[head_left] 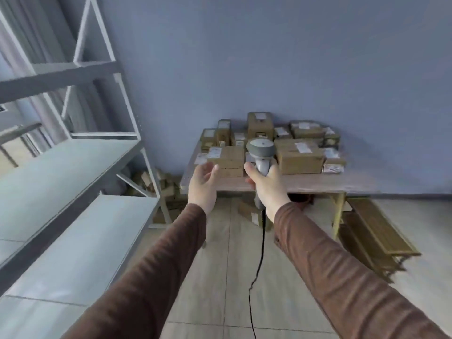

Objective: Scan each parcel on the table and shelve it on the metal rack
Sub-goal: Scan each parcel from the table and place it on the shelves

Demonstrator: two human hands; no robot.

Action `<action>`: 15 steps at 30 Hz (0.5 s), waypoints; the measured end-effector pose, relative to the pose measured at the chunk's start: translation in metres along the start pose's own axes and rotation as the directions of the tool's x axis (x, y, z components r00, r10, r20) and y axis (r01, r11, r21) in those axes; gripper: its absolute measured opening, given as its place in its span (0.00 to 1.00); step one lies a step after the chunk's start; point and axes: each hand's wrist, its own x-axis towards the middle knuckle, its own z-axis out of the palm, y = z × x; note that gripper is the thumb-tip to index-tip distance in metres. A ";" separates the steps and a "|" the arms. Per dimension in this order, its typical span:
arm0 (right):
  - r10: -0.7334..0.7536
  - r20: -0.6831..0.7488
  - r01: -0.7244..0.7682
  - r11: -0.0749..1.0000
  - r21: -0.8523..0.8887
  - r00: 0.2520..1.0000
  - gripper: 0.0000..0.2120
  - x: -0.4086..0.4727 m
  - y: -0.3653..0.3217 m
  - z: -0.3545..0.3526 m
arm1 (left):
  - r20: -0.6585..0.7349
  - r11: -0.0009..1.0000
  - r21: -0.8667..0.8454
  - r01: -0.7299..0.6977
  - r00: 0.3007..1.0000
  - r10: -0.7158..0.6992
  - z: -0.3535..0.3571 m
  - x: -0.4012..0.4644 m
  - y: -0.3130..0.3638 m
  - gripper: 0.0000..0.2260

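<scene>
Several brown cardboard parcels with white labels are piled on a wooden table against the blue wall. My right hand grips the handle of a grey barcode scanner, head up, in front of the pile; its black cable hangs to the floor. My left hand is held out empty with relaxed fingers, just in front of a parcel at the table's left front. The grey metal rack stands to the left with bare shelves.
More cardboard boxes lie on the floor between rack and table and under the table. Wooden slatted benches sit stacked at the right of the table. Tiled floor stretches between me and the table.
</scene>
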 end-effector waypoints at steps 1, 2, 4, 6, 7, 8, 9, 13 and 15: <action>0.003 -0.019 -0.004 1.000 -0.002 1.000 0.16 0.016 0.005 -0.020 | 0.020 1.000 0.005 0.004 1.000 -0.004 0.025 0.008 -0.004 0.20; 0.006 -0.039 -0.007 1.000 -0.005 0.999 0.16 0.030 0.010 -0.039 | 0.042 1.000 0.016 0.004 0.999 -0.005 0.048 0.015 -0.008 0.20; 0.013 -0.082 -0.014 1.000 -0.013 0.997 0.15 0.056 0.020 -0.075 | 0.090 1.000 0.025 0.010 0.996 -0.012 0.088 0.030 -0.016 0.18; 0.027 -0.123 -0.029 0.999 -0.018 0.992 0.12 0.080 0.029 -0.107 | 0.134 0.999 0.023 0.028 0.990 -0.031 0.123 0.043 -0.023 0.17; 0.031 -0.143 -0.035 0.999 -0.022 0.989 0.11 0.092 0.033 -0.121 | 0.152 0.999 0.026 0.035 0.988 -0.039 0.138 0.050 -0.026 0.17; 0.031 -0.165 -0.037 0.999 -0.030 0.986 0.11 0.104 0.037 -0.134 | 0.169 0.999 0.029 0.043 0.984 -0.047 0.153 0.059 -0.029 0.16; 0.030 -0.188 -0.039 0.998 -0.040 0.982 0.11 0.116 0.041 -0.146 | 0.191 0.998 0.032 0.053 0.980 -0.058 0.168 0.068 -0.032 0.16; 0.036 -0.278 -0.057 0.996 -0.070 0.960 0.11 0.162 0.060 -0.187 | 0.289 0.995 0.038 0.097 0.952 -0.104 0.224 0.108 -0.046 0.13; 0.038 -0.316 -0.070 0.993 -0.091 0.948 0.11 0.187 0.068 -0.203 | 0.324 0.993 0.024 0.114 0.939 -0.115 0.252 0.129 -0.054 0.13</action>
